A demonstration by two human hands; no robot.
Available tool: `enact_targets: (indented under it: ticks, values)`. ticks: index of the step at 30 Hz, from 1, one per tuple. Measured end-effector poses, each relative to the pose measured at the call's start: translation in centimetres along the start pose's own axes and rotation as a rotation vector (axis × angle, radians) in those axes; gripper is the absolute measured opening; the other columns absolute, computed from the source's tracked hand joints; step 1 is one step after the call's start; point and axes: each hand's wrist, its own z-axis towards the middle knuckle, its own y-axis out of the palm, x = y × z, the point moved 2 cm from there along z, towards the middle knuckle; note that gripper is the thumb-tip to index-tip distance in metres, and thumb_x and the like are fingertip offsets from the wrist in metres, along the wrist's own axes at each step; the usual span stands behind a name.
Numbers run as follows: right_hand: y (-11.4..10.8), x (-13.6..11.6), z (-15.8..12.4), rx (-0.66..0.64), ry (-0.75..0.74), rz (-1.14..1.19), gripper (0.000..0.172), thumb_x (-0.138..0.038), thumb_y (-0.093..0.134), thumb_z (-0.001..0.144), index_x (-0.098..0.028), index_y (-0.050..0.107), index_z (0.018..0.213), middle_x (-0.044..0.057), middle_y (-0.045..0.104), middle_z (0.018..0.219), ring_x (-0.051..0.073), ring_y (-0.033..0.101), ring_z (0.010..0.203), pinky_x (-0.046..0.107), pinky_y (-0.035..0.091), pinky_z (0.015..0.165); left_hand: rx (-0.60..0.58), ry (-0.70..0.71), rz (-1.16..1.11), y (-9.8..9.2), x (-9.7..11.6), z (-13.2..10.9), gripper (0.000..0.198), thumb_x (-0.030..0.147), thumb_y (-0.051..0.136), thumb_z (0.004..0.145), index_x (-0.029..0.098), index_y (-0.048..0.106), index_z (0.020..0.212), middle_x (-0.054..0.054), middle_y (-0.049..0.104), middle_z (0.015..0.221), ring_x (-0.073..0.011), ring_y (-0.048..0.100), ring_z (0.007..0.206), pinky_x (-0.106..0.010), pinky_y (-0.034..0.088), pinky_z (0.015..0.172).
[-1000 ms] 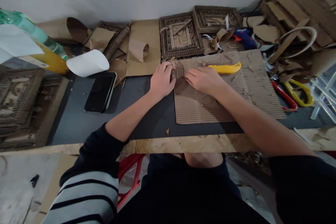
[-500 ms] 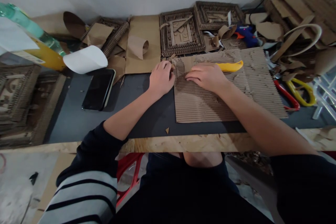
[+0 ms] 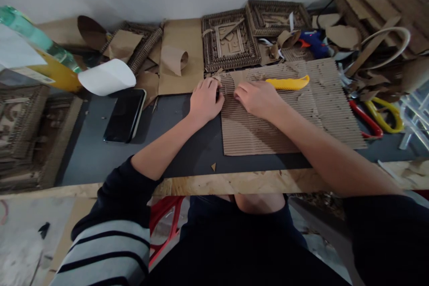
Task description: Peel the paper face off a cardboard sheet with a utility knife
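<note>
Across the dark grey desk [image 3: 197,156], a flat, brown, corrugated cardboard sheet [image 3: 298,100] lies under the right hand [image 3: 256,98]. Bare ridges show over most of it, so the uncovering seems largely done, one smooth paper patch [image 3: 238,77] apart. The left hand [image 3: 205,100] curls at its far left corner; both hands' fingertips are hidden, so whether either pinches anything I cannot tell. The right hand hides one end of a yellow plastic tool [image 3: 291,83].

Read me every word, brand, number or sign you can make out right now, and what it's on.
Nothing is legible.
Pale label on the yellow object: too blurred to read.
Shapes inside the cardboard frame: cannot tell whether they are characters.
Phone: no text shows.
Corrugated sheet: no print visible.
</note>
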Motion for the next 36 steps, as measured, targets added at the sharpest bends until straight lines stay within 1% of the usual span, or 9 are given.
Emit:
enact_targets:
  ticks: [7, 12, 16, 19, 23, 26, 29, 33, 36]
  values:
    - [0.7, 0.5, 0.2, 0.011, 0.148, 0.167, 0.032, -0.018, 0.042, 0.108, -0.014, 0.074, 0.114, 0.019, 0.075, 0.115, 0.033, 0.069, 0.108, 0.042, 0.045, 0.09, -0.013, -0.018, -0.005, -0.1, -0.1, 0.0, 0.022, 0.018, 0.057, 0.101, 0.023, 0.069, 0.12, -0.014, 0.071, 0.137, -0.0343, 0.066, 0.134, -0.052, 0.056, 0.12]
    - [1.6, 1.2, 0.1, 0.091, 0.156, 0.296, 0.031, -0.018, 0.041, 0.106, -0.017, 0.071, 0.111, 0.019, 0.074, 0.116, 0.034, 0.068, 0.11, 0.045, 0.048, 0.096, 0.005, -0.004, -0.036, 0.2, -0.2, 0.0, 0.022, 0.02, 0.057, 0.101, 0.023, 0.069, 0.119, -0.015, 0.073, 0.136, -0.0361, 0.065, 0.135, -0.055, 0.055, 0.121]
    - [1.9, 1.5, -0.4, 0.191, 0.139, 0.374, 0.031, -0.02, 0.038, 0.108, -0.022, 0.069, 0.11, 0.016, 0.073, 0.116, 0.032, 0.066, 0.108, 0.045, 0.05, 0.095, 0.01, 0.001, -0.079, 0.2, -0.3, -0.1, 0.028, 0.022, 0.056, 0.099, 0.024, 0.069, 0.124, -0.016, 0.074, 0.138, -0.0385, 0.065, 0.138, -0.06, 0.054, 0.123]
    - [1.6, 1.6, -1.0, 0.262, 0.15, 0.391, 0.03, -0.031, 0.042, 0.111, -0.023, 0.07, 0.117, 0.015, 0.074, 0.115, 0.032, 0.067, 0.106, 0.045, 0.052, 0.094, -0.008, 0.009, -0.086, -0.3, -0.1, -0.1, 0.035, 0.025, 0.057, 0.1, 0.024, 0.069, 0.132, -0.015, 0.071, 0.151, -0.0389, 0.061, 0.147, -0.061, 0.05, 0.127]
    - [1.5, 1.8, -1.3, 0.199, 0.161, 0.386, 0.033, -0.047, 0.061, 0.107, -0.022, 0.076, 0.123, 0.014, 0.077, 0.111, 0.032, 0.07, 0.099, 0.042, 0.052, 0.083, -0.114, 0.059, -0.058, -1.0, 0.6, -0.1, 0.048, 0.037, 0.06, 0.101, 0.023, 0.066, 0.147, -0.015, 0.058, 0.171, -0.0399, 0.051, 0.161, -0.059, 0.043, 0.133]
    - [1.8, 1.8, -1.0, 0.179, 0.174, 0.375, 0.03, -0.041, 0.057, 0.109, -0.023, 0.08, 0.115, 0.013, 0.079, 0.111, 0.032, 0.072, 0.102, 0.041, 0.052, 0.083, -0.189, 0.102, -0.037, -0.9, 0.7, 0.1, 0.06, 0.043, 0.063, 0.101, 0.02, 0.062, 0.156, -0.017, 0.05, 0.177, -0.0399, 0.044, 0.167, -0.059, 0.038, 0.135]
    - [2.1, 1.8, -0.7, 0.208, 0.184, 0.368, 0.031, -0.035, 0.053, 0.111, -0.023, 0.081, 0.114, 0.014, 0.08, 0.112, 0.032, 0.074, 0.105, 0.042, 0.052, 0.084, -0.226, 0.116, -0.033, -0.5, 0.4, 0.2, 0.068, 0.051, 0.064, 0.102, 0.017, 0.058, 0.161, -0.018, 0.049, 0.178, -0.0386, 0.044, 0.167, -0.058, 0.038, 0.136]
    - [2.2, 1.7, -0.9, 0.271, 0.207, 0.357, 0.035, -0.035, 0.048, 0.113, -0.023, 0.08, 0.115, 0.014, 0.08, 0.116, 0.033, 0.073, 0.105, 0.042, 0.053, 0.084, -0.22, 0.113, -0.041, -0.1, 0.1, 0.3, 0.077, 0.064, 0.067, 0.101, 0.02, 0.056, 0.163, -0.016, 0.049, 0.178, -0.0382, 0.046, 0.166, -0.057, 0.039, 0.136]
    - [1.7, 1.6, -1.2, 0.334, 0.25, 0.357, 0.038, -0.036, 0.043, 0.115, -0.024, 0.079, 0.115, 0.015, 0.079, 0.116, 0.032, 0.072, 0.106, 0.043, 0.055, 0.087, -0.216, 0.106, -0.04, -0.2, 0.2, 0.2, 0.076, 0.067, 0.067, 0.101, 0.023, 0.057, 0.163, -0.014, 0.05, 0.178, -0.0377, 0.047, 0.166, -0.056, 0.04, 0.136]
